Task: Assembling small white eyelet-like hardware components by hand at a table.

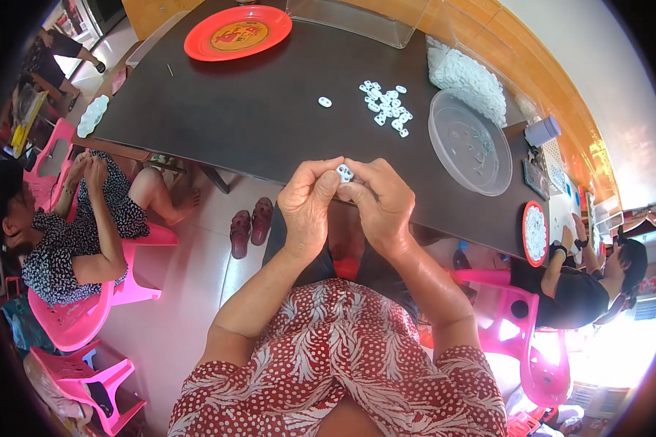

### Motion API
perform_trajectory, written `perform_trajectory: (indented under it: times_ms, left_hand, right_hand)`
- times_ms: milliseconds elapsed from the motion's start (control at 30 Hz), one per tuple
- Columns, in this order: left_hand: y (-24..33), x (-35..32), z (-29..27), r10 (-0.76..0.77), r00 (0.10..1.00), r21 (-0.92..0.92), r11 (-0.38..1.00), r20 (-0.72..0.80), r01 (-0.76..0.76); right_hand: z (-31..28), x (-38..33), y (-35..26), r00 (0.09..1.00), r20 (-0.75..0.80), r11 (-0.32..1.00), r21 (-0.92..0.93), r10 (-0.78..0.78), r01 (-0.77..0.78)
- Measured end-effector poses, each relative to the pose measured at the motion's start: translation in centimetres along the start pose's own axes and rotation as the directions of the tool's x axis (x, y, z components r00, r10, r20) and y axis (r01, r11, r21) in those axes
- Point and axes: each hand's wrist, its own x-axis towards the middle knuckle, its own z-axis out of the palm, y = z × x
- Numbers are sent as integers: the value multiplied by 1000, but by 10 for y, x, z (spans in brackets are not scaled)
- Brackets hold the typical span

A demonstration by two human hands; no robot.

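Between my fingertips, just past the near edge of the dark table [255,109], I hold a small white plastic piece with dark holes [345,173]. My left hand [310,207] pinches it from the left, thumb bent against it. My right hand [381,200] grips it from the other side with thumb and forefinger. Beyond my hands lies a loose pile of similar white pieces [388,108]. A single white oval piece [325,102] rests left of that pile. To the right stands a round clear plastic tray [452,156] with small dark greenish bits in it.
A red round plate [197,45] is at the far left; a clear bag of white pieces [466,76] lies far right. A red-rimmed dish [535,231] holds white pieces. People sit at left [73,240] and right [572,291] on pink chairs. Dark red clogs [251,227] lie on the floor.
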Motion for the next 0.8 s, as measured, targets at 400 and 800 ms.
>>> perform_trajectory:
  times_ms: [400,800]
  left_hand:
    - [3,-5,0,-8,1000,-13,1000,-22,7]
    - [0,-10,7,85,995,61,995,-43,-83]
  right_hand:
    - [3,-4,-7,999,21,999,-24,-33,33]
    - [9,-1,1,946,-55,940,-141,-321,311]
